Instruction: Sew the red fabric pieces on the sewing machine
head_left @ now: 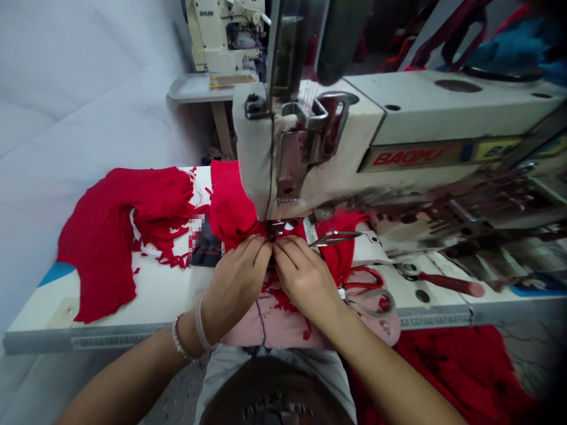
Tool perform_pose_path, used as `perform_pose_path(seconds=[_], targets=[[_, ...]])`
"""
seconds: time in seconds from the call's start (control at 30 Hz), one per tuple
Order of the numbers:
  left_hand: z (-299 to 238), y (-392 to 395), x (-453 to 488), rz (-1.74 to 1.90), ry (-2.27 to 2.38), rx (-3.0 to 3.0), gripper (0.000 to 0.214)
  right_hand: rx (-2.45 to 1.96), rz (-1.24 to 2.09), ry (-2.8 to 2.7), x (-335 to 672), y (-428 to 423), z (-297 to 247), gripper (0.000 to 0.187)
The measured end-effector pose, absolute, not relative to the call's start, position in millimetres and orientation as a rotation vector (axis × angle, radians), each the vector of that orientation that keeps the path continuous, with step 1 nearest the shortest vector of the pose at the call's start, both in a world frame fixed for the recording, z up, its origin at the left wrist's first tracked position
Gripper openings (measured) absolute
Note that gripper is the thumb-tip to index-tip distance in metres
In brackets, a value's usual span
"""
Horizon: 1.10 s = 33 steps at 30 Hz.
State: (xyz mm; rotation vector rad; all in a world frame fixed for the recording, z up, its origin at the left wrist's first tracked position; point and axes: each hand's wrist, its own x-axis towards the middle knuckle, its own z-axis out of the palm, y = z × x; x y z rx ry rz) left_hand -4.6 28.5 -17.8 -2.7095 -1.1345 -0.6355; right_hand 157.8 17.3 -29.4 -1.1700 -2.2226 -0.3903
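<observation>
My left hand (234,286) and right hand (305,280) close their fingers on the red knit fabric (230,203) at the presser foot (275,227), seemingly to steady it.

White laminate bench (163,295), grey metal front edge. Left side: crumpled red knit fabric (115,236) with frayed strips. Beside it, a dark flat item (206,251), partly blurred, can't tell what. Right side: steel scissors with red loop handles (364,277) and a red-handled screwdriver (452,284), both near the front edge. Pale pink fabric (283,327) drapes over that edge. Cream industrial sewing machine (310,147) stands on the bench.
</observation>
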Motion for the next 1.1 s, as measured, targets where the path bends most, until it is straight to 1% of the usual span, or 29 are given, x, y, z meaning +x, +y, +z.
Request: perform_pose_path(seconds=[0.07,0.1,0.2,0.23,0.3,0.37,0.4,0.43,0.47,0.53,0.6,0.63,0.67,0.7,0.73,0.77,0.8,0.83,0.9,0.93,1.0,1.1], targets=[[-17.5,36.9,-16.7,-0.75,-1.174,-2.807,0.025,-1.078,-0.427,-2.272,162.1,13.7,-28.9,0.025],[-18.3,44.5,-28.0,-0.875,-1.236,-2.831,0.022,-1.034,-0.404,-2.282,166.8,10.1,-28.8,0.024],[-26.2,78.0,-78.7,-1.327,-1.718,-2.645,0.016,-0.985,-0.265,-2.218,191.2,-8.0,-30.5,0.028],[-30.4,90.7,-97.4,-1.367,-1.923,-2.56,0.018,-1.016,-0.239,-2.158,201.4,-15.3,-31.8,0.028],[-39.7,114.5,-129.0,-1.289,-2.1,-2.556,0.033,-1.161,-0.228,-1.946,221.0,-28.1,-36.0,0.02],[-48.3,133.9,-145.9,-1.153,-2.149,-2.633,0.055,-1.365,-0.148,-1.729,235.1,-35.9,-42.2,0.006],[-51.8,141.8,-148.0,-1.105,-2.17,-2.644,0.064,-1.464,-0.062,-1.659,239.1,-37.3,-46.2,0.004],[-54.6,148.5,-146.6,-1.074,-2.196,-2.63,0.068,-1.545,0.052,-1.614,241.1,-37.4,-50.4,0.011],[-56.4,153.9,-142.4,-1.064,-2.224,-2.589,0.067,-1.606,0.188,-1.584,241.3,-36.5,-54.8,0.019],[-56.7,159.7,-130.1,-1.101,-2.277,-2.459,0.054,-1.633,0.481,-1.52,238.7,-34.1,-61.9,0.029],[-51.9,155.5,-118.2,-1.174,-2.318,-2.325,0.038,-1.56,0.78,-1.433,235.8,-34.4,-63.5,0.032],[-47.8,148.6,-113.9,-1.205,-2.337,-2.278,0.033,-1.512,0.887,-1.388,235.1,-36.1,-61.1,0.032],[-43.0,138.5,-110.8,-1.221,-2.359,-2.254,0.034,-1.475,0.928,-1.345,234.8,-38.4,-56.2,0.031],[-37.8,125.5,-108.6,-1.222,-2.385,-2.276,0.04,-1.467,0.884,-1.3,234.3,-40.8,-49.1,0.028],[-32.6,110.6,-106.9,-1.203,-2.41,-2.359,0.049,-1.484,0.751,-1.25,233.0,-42.4,-40.3,0.024],[-27.8,95.0,-105.4,-1.156,-2.429,-2.487,0.056,-1.497,0.548,-1.224,230.3,-42.5,-30.6,0.02],[-23.6,79.9,-103.4,-1.085,-2.435,-2.633,0.059,-1.494,0.32,-1.253,225.6,-40.6,-21.2,0.016],[-20.0,66.6,-100.7,-1.006,-2.432,-2.761,0.056,-1.446,0.105,-1.356,218.7,-36.3,-13.1,0.015],[-14.6,49.2,-92.7,-0.946,-2.418,-2.847,0.045,-1.214,-0.199,-1.813,199.0,-22.2,-4.2,0.019],[-12.4,45.7,-87.8,-0.98,-2.418,-2.808,0.04,-1.069,-0.298,-2.028,187.7,-13.8,-4.0,0.02],[-8.4,47.5,-78.5,-1.121,-2.404,-2.729,0.04,-0.878,-0.424,-2.298,167.7,1.1,-10.7,0.022],[-2.0,59.6,-72.8,-1.294,-2.387,-2.747,0.04,-0.875,-0.491,-2.368,157.7,10.6,-26.4,0.025]])
